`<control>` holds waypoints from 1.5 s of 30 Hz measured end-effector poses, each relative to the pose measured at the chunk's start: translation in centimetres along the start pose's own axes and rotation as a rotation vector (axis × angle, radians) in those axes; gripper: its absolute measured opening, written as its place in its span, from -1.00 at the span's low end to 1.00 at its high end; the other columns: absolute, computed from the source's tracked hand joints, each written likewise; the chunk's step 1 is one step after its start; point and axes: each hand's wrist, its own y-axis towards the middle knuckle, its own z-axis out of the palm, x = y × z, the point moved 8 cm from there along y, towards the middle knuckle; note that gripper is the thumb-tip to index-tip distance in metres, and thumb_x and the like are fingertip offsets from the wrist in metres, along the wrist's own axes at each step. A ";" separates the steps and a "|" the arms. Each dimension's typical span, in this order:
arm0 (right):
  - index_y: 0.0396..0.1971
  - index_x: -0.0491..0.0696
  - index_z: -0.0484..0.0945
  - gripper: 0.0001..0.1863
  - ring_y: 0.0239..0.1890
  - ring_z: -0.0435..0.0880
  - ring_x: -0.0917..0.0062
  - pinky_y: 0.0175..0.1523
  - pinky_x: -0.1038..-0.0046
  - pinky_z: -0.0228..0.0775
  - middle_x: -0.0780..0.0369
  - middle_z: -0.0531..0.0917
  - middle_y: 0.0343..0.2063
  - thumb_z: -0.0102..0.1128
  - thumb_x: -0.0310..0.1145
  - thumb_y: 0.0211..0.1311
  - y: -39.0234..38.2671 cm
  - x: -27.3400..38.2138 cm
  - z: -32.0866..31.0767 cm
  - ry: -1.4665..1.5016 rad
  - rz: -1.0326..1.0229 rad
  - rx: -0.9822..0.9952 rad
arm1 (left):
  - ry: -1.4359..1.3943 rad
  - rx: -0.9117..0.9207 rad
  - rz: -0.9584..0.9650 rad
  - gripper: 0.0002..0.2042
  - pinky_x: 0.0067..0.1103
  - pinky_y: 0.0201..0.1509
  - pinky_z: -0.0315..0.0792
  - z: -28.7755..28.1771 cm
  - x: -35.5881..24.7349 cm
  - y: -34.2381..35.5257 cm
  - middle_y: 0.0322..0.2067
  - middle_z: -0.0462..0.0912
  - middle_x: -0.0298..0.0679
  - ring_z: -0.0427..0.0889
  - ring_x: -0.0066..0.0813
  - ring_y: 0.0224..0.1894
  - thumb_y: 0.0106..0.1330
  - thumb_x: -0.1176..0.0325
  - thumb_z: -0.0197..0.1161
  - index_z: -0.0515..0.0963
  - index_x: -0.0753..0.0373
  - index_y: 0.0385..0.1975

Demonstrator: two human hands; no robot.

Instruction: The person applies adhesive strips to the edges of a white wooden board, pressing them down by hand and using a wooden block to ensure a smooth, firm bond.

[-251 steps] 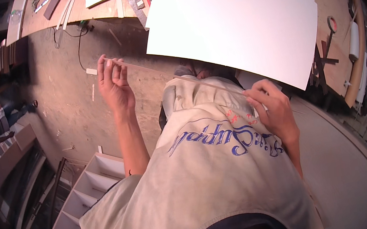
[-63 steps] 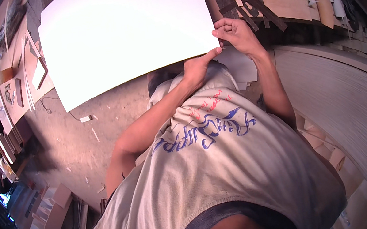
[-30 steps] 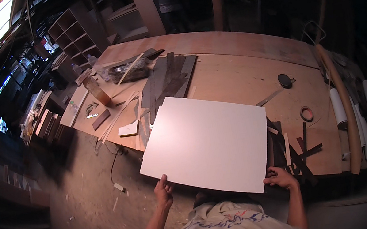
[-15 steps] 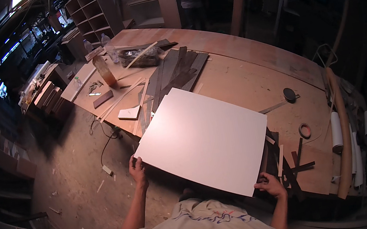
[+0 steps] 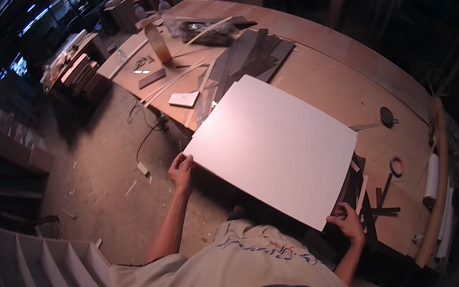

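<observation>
A large white rectangular panel (image 5: 278, 148) lies over the near edge of the workbench (image 5: 328, 90), jutting out toward me. At its left corner, my left hand (image 5: 181, 171) pinches the edge between thumb and fingers. My right hand (image 5: 346, 223) grips the near right corner, fingers closed round the edge. Beyond the panel's far side lie several dark flat strips (image 5: 254, 50). More dark offcuts (image 5: 386, 210) and thin pale sticks are scattered beside its right edge. The panel's underside is hidden.
A bottle of amber liquid (image 5: 158, 46), a small white block (image 5: 184, 99) and a plastic-wrapped bundle (image 5: 207, 31) stand at the bench's far left. A tape roll (image 5: 396, 166) and long rolls (image 5: 433, 178) lie right. A partitioned cabinet (image 5: 54, 282) is at lower left.
The whole view has shifted, so bench and panel appear higher and farther right. Both hands keep their hold on the panel, which stays in about the same place on the bench.
</observation>
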 end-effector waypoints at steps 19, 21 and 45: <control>-0.08 -0.15 0.43 -0.49 -0.27 0.56 0.35 -0.16 0.37 0.41 0.09 0.58 -0.27 0.36 -0.38 -0.10 1.8 16.3 3.6 -0.352 -0.408 0.019 | -0.089 0.126 -0.065 -0.55 -0.58 -0.14 0.55 2.3 -0.5 -0.1 -0.26 0.60 -0.14 0.62 -0.41 -0.27 0.07 0.57 0.31 0.41 0.43 0.01; -0.06 -0.11 0.43 -0.47 -0.24 0.56 0.29 -0.11 0.36 0.42 0.05 0.57 -0.23 0.36 -0.30 -0.08 3.2 19.5 7.3 -0.462 -0.517 0.179 | -0.073 0.107 -0.085 -0.54 -0.59 -0.16 0.54 1.1 -1.2 0.2 -0.26 0.59 -0.14 0.62 -0.42 -0.25 0.06 0.58 0.32 0.39 0.41 0.01; -0.07 -0.10 0.48 -0.49 0.22 0.10 0.02 0.31 0.14 -0.02 -0.10 0.21 0.14 0.20 -0.09 0.02 25.7 33.0 34.2 -0.658 -1.120 -0.146 | -0.065 0.217 -0.122 -0.63 -0.65 -0.21 0.51 1.7 -0.1 -0.1 -0.35 0.53 -0.30 0.55 -0.57 -0.28 0.11 0.55 0.30 0.36 0.27 -0.08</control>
